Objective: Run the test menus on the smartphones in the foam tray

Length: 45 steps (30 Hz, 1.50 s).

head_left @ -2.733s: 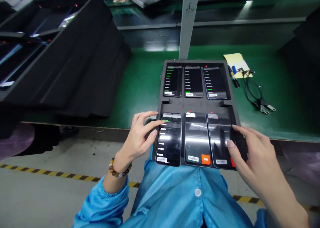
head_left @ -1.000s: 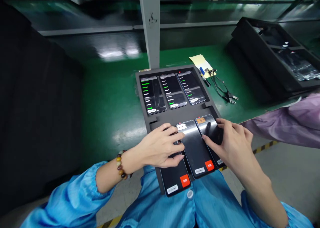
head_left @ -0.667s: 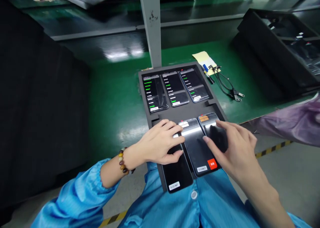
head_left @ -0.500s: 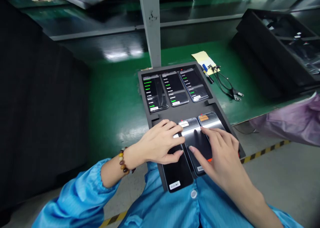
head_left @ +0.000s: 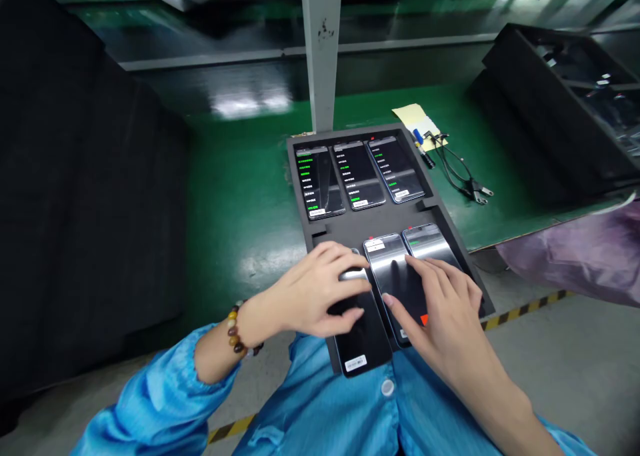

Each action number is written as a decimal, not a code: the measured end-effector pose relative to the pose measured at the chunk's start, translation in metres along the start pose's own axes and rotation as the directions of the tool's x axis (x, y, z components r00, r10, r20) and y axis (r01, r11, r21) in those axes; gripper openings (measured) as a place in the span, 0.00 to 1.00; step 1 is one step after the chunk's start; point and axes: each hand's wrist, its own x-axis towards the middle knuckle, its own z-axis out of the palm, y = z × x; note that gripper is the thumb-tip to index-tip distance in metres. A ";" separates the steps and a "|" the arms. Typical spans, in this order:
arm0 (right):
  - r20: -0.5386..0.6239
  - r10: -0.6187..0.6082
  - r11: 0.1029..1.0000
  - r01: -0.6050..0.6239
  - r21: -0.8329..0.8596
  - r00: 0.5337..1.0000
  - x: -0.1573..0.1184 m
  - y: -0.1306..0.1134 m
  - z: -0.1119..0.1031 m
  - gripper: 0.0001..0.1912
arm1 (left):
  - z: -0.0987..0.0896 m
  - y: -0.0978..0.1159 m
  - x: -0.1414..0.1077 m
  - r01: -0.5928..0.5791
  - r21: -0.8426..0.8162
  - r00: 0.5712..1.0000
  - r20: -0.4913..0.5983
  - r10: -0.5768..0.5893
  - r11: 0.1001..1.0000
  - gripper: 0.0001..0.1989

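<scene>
A black foam tray [head_left: 345, 227] holds smartphones in two rows. Over the near-left smartphone [head_left: 363, 333], my left hand [head_left: 320, 289] is open with bent, parted fingers; whether the fingertips touch its screen I cannot tell. My right hand [head_left: 445, 303] is open too, its thumb and forefinger spread over the near-middle smartphone [head_left: 393, 269] and covering part of it. Beside it lies the near-right smartphone [head_left: 430, 239], its lower part hidden by my right hand. Lists of green and white text are lit on the far-left smartphone [head_left: 320, 183], far-middle smartphone [head_left: 359, 176] and far-right smartphone [head_left: 396, 169].
The tray's far part is on a green table [head_left: 240, 196]. Right of it lie a yellow paper [head_left: 413, 115], a marker [head_left: 424, 153] and a cable with clips [head_left: 463, 176]. A black box [head_left: 540, 109] stands at right, dark stacked material [head_left: 90, 196] at left, a grey post [head_left: 323, 63] behind.
The view has shifted slightly, so the tray appears farther right. On the near-right smartphone, an orange patch at the top has given way to green text. Both hands stay over the same smartphones.
</scene>
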 end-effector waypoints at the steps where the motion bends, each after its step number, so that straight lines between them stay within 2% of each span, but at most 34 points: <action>1: -0.005 0.003 1.000 -0.003 0.011 1.000 0.000 0.002 -0.001 0.28 | 0.002 0.005 0.001 -0.027 0.009 0.999 0.020 0.027 1.000 0.17; 5: -0.035 0.045 0.999 -0.044 0.030 0.998 -0.001 0.008 -0.001 0.28 | 0.015 0.017 0.010 -0.063 0.097 0.996 0.062 0.057 0.993 0.18; 10: -0.070 0.060 0.998 -0.057 0.039 0.996 -0.005 0.016 0.001 0.28 | 0.024 0.017 0.013 -0.004 0.158 1.000 0.030 -0.001 0.988 0.21; 15: -0.078 0.094 0.994 -0.089 0.068 0.992 -0.006 0.027 -0.006 0.29 | 0.024 0.017 0.011 -0.011 0.149 0.999 0.038 0.005 0.989 0.20; 18: -0.080 0.044 0.992 -0.035 0.120 0.996 -0.004 0.034 -0.017 0.27 | 0.016 0.016 0.002 0.091 0.065 0.996 -0.025 -0.090 0.994 0.20; 21: -0.068 -0.065 0.981 0.076 0.178 0.996 -0.003 0.042 -0.026 0.25 | 0.005 0.016 -0.015 0.271 -0.029 0.959 -0.079 -0.272 0.962 0.29; 23: -0.052 -0.119 0.971 0.127 0.202 0.992 -0.003 0.046 -0.028 0.24 | 0.000 0.020 -0.026 0.342 -0.052 0.937 -0.053 -0.344 0.938 0.38; 27: -0.026 -0.184 0.961 0.185 0.206 0.983 -0.004 0.050 -0.027 0.24 | 0.001 0.033 -0.033 0.365 -0.053 0.931 0.042 -0.363 0.930 0.53; 30: -0.028 -0.204 0.956 0.205 0.208 0.979 -0.004 0.051 -0.024 0.24 | 0.006 0.035 -0.028 0.358 -0.053 0.934 0.043 -0.356 0.932 0.57; 32: -0.027 -0.218 0.954 0.219 0.204 0.976 -0.004 0.051 -0.023 0.25 | 0.008 0.028 -0.024 0.376 -0.021 0.927 -0.010 -0.376 0.927 0.52; 33: -0.029 -0.223 0.954 0.224 0.197 0.974 -0.004 0.051 -0.022 0.25 | 0.008 0.024 -0.023 0.409 0.009 0.911 -0.073 -0.407 0.913 0.47; 35: -0.026 -0.221 0.959 0.222 0.179 0.975 -0.004 0.050 -0.020 0.25 | 0.005 0.014 -0.023 0.507 0.055 0.843 -0.240 -0.482 0.860 0.36; 36: -0.023 -0.219 0.961 0.219 0.171 0.976 -0.004 0.050 -0.019 0.25 | 0.002 0.011 -0.023 0.544 0.053 0.807 -0.308 -0.505 0.837 0.31; 37: -0.017 -0.220 0.961 0.220 0.166 0.975 -0.004 0.048 -0.018 0.25 | -0.001 0.008 -0.024 0.554 0.037 0.788 -0.346 -0.510 0.832 0.27; 38: -0.011 -0.225 0.961 0.224 0.165 0.974 -0.004 0.047 -0.017 0.25 | -0.004 0.007 -0.026 0.537 0.016 0.793 -0.352 -0.498 0.843 0.24; 42: 0.026 -0.250 0.955 0.242 0.170 0.968 -0.003 0.042 -0.013 0.25 | -0.013 0.008 -0.030 0.326 -0.008 0.917 -0.242 -0.318 0.945 0.13; 45: 0.024 -0.238 0.959 0.231 0.165 0.971 -0.002 0.040 -0.010 0.25 | -0.011 0.008 -0.026 0.234 -0.012 0.959 -0.160 -0.233 0.972 0.13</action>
